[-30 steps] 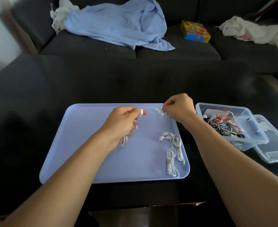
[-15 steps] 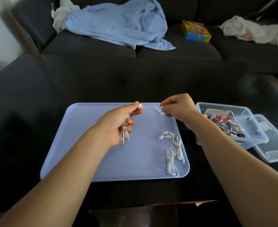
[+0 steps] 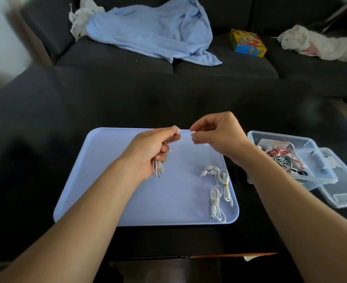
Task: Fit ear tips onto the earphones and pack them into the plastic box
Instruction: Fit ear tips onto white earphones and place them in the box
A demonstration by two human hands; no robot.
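Silicone ear tip (image 3: 193, 132) looks tiny, soft and light, pinched in our right hand (image 3: 215, 133) fingers at mid-frame. Our left hand (image 3: 148, 152) pinches the earbud (image 3: 178, 131), curled around its cable (image 3: 158, 167); we'd grip the hard bud body.

One pale blue rectangular plastic tray (image 3: 111, 193) lies at centre. Two bundled white wired earphones (image 3: 219, 190) rest at its 4 o'clock corner, and a third white coiled earphone (image 3: 158, 168) hangs from a hand. One clear plastic box (image 3: 315, 174) sits at 3 o'clock, one clear plastic lid (image 3: 344, 193) beside it. Two hands are in view.
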